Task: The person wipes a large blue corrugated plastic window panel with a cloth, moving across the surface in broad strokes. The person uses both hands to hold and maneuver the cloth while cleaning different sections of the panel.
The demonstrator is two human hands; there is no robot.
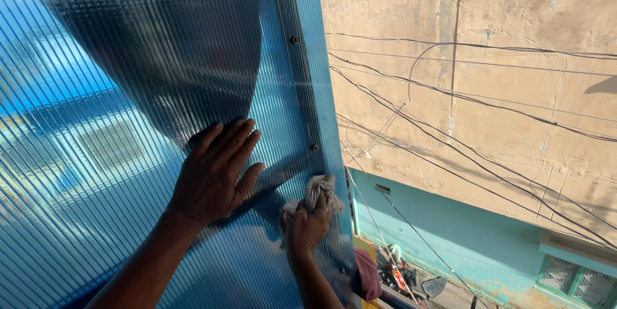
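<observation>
Left hand is flat on the blue ribbed plastic sheet, centre of frame, palm down. Its fingers are straight and lightly spread, pointing toward upper right, holding nothing. They just press on the sheet at the lower edge of the dark reflection that covers the sheet's upper middle.

Right hand is just right of and below the left, lower centre of frame. It's balled around a crumpled pale rag. The fingers are curled tight on the cloth and mostly hidden from here; the knuckles face the camera. The rag sticks out above the fist and a bit to the left, touching the sheet next to its right edge strip. The bulk of the cloth sits above the fist, between the hand and the edge strip.

Two small screws on that strip: one at upper centre, one just above the rag.

Right half of frame shows a tan plastered wall with dark cables crossing it diagonally. Below it is a teal wall with a window grille at lower right. A street is far below at bottom centre, too small to make out.
</observation>
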